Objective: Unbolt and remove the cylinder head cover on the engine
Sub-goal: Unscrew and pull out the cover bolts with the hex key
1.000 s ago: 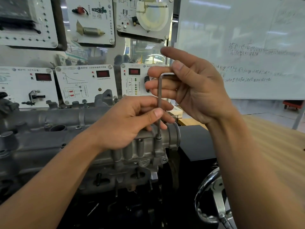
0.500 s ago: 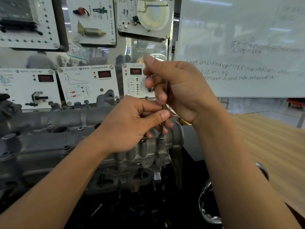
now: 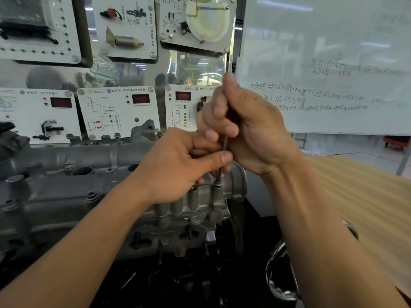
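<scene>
The grey metal cylinder head cover [image 3: 55, 196] runs across the left and middle of the engine. A thin hex key [image 3: 220, 172] stands upright with its tip in a bolt [image 3: 217, 185] at the cover's right end. My left hand [image 3: 178, 165] pinches the key's lower shaft between thumb and fingers. My right hand [image 3: 251, 130] grips the key's upper part, fingers curled round it, so the top of the key is hidden. Other bolts [image 3: 91, 195] sit along the cover's near edge.
White sensor training panels [image 3: 117, 112] hang right behind the engine. A whiteboard [image 3: 322, 63] stands at the right rear. A wooden tabletop [image 3: 367, 196] lies to the right. A chrome ring part [image 3: 275, 274] sits low beside my right forearm.
My right hand turned round the hex key: its fingers, spread around the bent top a second ago, are now wrapped tight over it. The left hand kept its pinch on the shaft.
</scene>
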A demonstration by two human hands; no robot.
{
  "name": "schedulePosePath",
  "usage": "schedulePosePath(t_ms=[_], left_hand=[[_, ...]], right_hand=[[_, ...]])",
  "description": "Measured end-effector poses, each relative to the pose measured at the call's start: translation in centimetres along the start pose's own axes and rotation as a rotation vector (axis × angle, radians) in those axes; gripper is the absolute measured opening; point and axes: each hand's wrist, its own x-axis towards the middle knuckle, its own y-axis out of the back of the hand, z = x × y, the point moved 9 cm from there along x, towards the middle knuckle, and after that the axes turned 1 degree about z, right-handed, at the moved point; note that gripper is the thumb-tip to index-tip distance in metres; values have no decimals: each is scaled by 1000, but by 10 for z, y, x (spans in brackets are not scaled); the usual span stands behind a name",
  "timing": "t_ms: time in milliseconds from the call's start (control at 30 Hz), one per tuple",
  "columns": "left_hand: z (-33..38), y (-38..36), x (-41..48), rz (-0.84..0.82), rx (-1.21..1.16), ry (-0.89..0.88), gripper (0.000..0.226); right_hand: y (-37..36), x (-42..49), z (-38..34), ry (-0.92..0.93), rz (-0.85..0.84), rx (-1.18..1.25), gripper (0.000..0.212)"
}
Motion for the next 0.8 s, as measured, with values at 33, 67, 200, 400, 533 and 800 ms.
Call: schedulePosePath(t_ms=[33,67,200,400,533,800], left_hand=[[0,0,0,4,-3,1,13],[1,0,0,11,-5,0,13],[0,1,0,28,-3,6,13],[-1,2,1,58,-46,56,6],[1,1,0,51,-59,57,8],[-2,4,-2,80,-57,56,7]], right_hand=[[-1,1,-1,4,-19,7,53],[-3,2,-3,6,-39,1,56],[0,4,-3,17,22,-43,49],[31,-16,-40,124,451,-939,38],[24,-28,-62,104,422,-1093,43],[42,-17,-31,-29,180,-546,34]])
